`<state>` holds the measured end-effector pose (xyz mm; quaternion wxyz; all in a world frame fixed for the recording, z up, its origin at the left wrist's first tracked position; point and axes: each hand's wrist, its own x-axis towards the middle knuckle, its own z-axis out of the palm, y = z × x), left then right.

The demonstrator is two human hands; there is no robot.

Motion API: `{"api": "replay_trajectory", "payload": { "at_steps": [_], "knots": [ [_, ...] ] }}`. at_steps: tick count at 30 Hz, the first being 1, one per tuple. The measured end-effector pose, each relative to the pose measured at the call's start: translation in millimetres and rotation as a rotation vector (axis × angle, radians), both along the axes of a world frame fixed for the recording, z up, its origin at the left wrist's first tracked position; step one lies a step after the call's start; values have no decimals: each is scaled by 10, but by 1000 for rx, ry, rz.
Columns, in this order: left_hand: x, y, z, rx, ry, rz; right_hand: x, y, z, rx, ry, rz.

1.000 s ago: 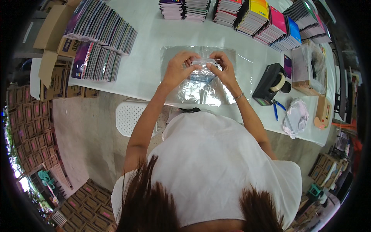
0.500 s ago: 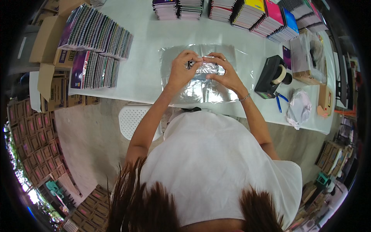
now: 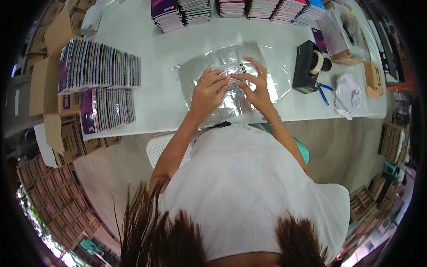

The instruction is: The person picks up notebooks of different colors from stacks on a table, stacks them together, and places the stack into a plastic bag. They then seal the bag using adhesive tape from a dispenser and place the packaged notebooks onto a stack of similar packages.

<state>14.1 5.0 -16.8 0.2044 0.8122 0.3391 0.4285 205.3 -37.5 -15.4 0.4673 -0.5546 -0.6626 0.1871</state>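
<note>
A small shiny, clear plastic packet [image 3: 233,69] with black marks on one end is between my two hands. My left hand [image 3: 208,92] pinches its near left edge, thumb and fingers pressed together. Opposite it, my right hand [image 3: 255,89] has thumb and index finger on the packet's near side, their tips almost touching the left fingertips, while its other fingers reach round the far right end. Beneath both hands lie large clear plastic bags [image 3: 189,71], flat and glossy on the white table. What the packet contains is too small to make out.
Spiral notebooks [image 3: 100,66] stand stacked at the left beside open cardboard boxes [image 3: 46,84]. More notebook stacks [image 3: 269,10] line the far edge. At the right are a black tape dispenser [image 3: 304,66], blue-handled pliers [image 3: 324,92], crumpled paper [image 3: 348,95] and a plastic-covered box [image 3: 340,35].
The view has shifted and turned slightly. My left fingers have moved from the packet's far edge to its near side. The packet and the bags beneath now look tilted.
</note>
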Motion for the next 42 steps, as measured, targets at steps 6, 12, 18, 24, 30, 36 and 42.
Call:
{"api": "replay_trajectory", "payload": {
  "at_steps": [6, 12, 18, 24, 30, 36, 42],
  "knots": [
    [37, 7, -29, 43, -101, -46, 1611, -509, -411, -25, -339, -953],
    [55, 17, -38, 102, -53, -25, 2369, -776, -524, -462, 724, -732],
    [68, 27, -60, 116, 5, -25, 2337, -752, -486, -384, 821, -707],
    [56, 32, -103, 144, 38, -7, 1736, -1071, -471, -199, 1049, -797],
    [76, 50, -107, 167, -1, -58, 1786, -1253, -739, -344, 737, -866],
    [20, 85, -215, 239, 22, -47, 1104, -963, -283, -479, 683, -740],
    [24, 71, -223, 209, -16, -56, -202, -346, 457, -608, 839, -345]
  ]
}}
